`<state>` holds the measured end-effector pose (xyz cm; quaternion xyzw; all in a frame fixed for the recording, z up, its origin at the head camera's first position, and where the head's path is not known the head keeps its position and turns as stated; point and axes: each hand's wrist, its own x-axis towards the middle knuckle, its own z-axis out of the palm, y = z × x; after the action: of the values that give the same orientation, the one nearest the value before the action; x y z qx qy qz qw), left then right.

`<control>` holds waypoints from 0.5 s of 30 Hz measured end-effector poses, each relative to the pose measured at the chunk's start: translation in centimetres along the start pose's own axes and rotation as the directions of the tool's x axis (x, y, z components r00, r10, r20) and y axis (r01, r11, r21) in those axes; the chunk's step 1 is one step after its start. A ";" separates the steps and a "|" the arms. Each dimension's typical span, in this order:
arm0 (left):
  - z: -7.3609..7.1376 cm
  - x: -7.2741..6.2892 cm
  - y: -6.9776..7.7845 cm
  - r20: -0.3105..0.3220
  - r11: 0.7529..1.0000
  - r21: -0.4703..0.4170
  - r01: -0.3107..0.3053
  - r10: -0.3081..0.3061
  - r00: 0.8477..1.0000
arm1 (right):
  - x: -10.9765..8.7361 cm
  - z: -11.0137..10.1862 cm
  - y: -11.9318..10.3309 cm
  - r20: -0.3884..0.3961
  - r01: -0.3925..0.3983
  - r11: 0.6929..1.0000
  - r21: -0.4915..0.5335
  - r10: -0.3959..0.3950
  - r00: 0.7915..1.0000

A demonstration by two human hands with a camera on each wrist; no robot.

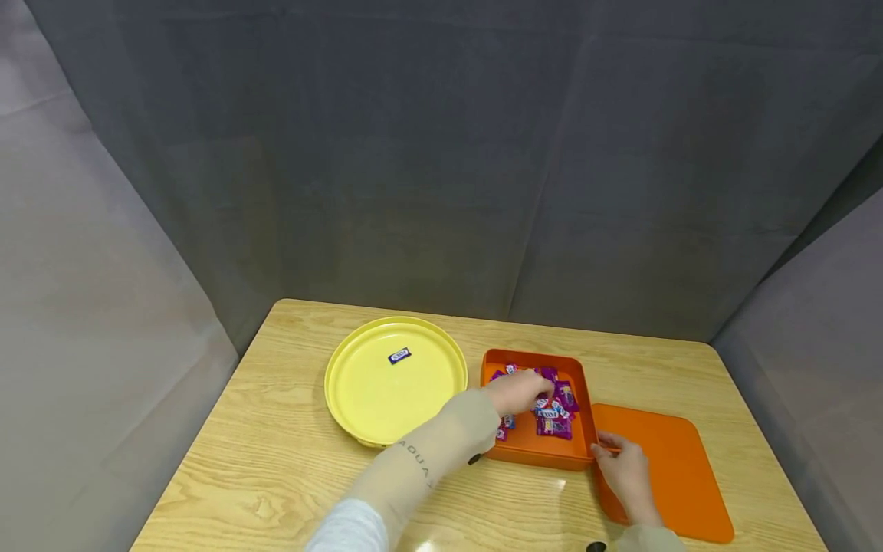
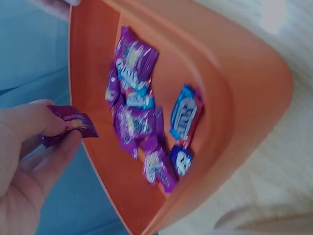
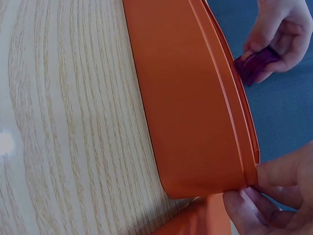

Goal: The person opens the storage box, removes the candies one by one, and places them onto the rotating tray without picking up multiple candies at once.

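Note:
My left hand (image 1: pixel 519 391) is over the orange box (image 1: pixel 534 458) and pinches a candy in a shiny purple wrapper (image 2: pixel 73 125) between thumb and fingers. In the right wrist view that candy is level with the box rim. My right hand (image 1: pixel 626 469) grips the box at its near right corner, thumb and fingers on either side of the wall. Inside the box lie several wrapped candies (image 2: pixel 137 122), mostly purple, some blue and red. The left hand hides part of them in the head view.
Left of the box stands a round yellow tray (image 1: pixel 393 406) with one small dark-blue wrapped candy (image 1: pixel 399 356) on it. An orange lid (image 1: pixel 679 471) lies flat on the wooden table (image 1: pixel 269 445) at right. A dark cloth (image 1: pixel 428 169) hangs behind the table.

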<state>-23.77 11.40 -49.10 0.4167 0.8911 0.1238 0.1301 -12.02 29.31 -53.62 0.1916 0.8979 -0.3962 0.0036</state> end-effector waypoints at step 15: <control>-3.3 -2.7 -4.1 -0.304 0.982 -0.161 0.093 -0.139 0.943 | 0.0 -0.1 0.1 -0.009 0.021 1.000 -0.009 -0.021 1.000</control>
<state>-26.08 6.35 -47.02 0.3278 0.9121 0.2449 0.0239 -11.97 29.47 -53.66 0.1839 0.9017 -0.3914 -0.0040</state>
